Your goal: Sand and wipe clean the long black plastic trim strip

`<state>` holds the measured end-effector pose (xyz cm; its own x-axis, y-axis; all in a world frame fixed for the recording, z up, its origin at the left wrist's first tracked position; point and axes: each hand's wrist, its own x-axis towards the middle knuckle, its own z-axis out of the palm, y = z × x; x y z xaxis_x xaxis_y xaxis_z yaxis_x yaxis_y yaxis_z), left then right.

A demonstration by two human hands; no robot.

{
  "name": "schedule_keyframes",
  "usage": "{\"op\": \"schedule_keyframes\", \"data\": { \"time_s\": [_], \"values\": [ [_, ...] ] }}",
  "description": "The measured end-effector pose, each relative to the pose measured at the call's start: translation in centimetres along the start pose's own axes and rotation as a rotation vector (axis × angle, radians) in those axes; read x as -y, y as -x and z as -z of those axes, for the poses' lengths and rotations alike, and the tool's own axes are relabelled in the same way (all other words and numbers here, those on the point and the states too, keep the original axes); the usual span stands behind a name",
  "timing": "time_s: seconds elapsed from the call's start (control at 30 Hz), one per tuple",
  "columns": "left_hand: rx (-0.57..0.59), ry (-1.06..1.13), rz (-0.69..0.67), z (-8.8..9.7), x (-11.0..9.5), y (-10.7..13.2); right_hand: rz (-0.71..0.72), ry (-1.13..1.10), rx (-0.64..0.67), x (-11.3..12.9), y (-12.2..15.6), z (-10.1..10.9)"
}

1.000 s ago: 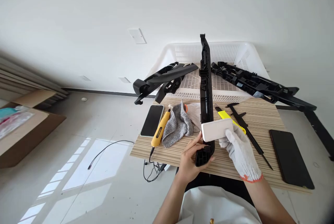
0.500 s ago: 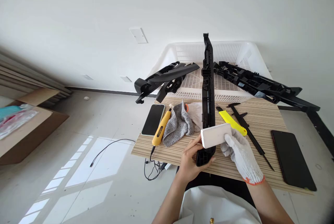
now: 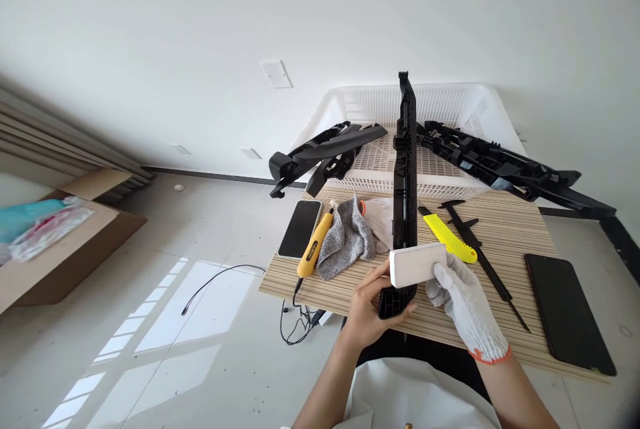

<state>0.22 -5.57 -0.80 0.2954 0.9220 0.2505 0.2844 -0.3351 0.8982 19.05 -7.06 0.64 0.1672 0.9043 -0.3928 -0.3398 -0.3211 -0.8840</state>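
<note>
The bare left grip (image 3: 367,309), spread to the width of one long black part (image 3: 405,196), clasped its near end above the desk (image 3: 523,236); the gloved right grip (image 3: 463,289) pinched one white block (image 3: 414,265) over it. On the desk lay two phones (image 3: 570,312), one yellow corded tool (image 3: 315,244), one gray cloth (image 3: 345,242), one yellow knife (image 3: 450,238) and one caliper (image 3: 479,256); farthest, one white basket (image 3: 445,101) bore two clusters of black parts (image 3: 500,157).

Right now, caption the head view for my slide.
Bare left hand holding a long black part, gloved right hand a white block.

White wall (image 3: 200,36); pale sunlit floor (image 3: 235,376); curtain (image 3: 50,139) left.
</note>
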Motion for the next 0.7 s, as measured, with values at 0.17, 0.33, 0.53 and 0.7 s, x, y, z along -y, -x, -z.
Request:
{"op": "schedule_keyframes", "data": {
  "time_s": [0.17,0.33,0.53,0.7],
  "values": [
    [0.017,0.020,-0.003,0.1,-0.2,-0.1,0.039,0.038,0.001,-0.3,0.2,-0.1],
    [0.013,0.011,-0.010,-0.1,0.0,-0.1,0.070,0.017,-0.128,-0.3,0.5,-0.9],
    [-0.002,0.011,-0.034,-0.3,0.2,-0.1,0.090,-0.010,-0.141,-0.3,0.7,-1.2],
    [-0.010,0.004,-0.076,-0.4,0.0,-0.1,0.078,-0.075,-0.183,-0.5,0.9,-1.1]
  ]
}}
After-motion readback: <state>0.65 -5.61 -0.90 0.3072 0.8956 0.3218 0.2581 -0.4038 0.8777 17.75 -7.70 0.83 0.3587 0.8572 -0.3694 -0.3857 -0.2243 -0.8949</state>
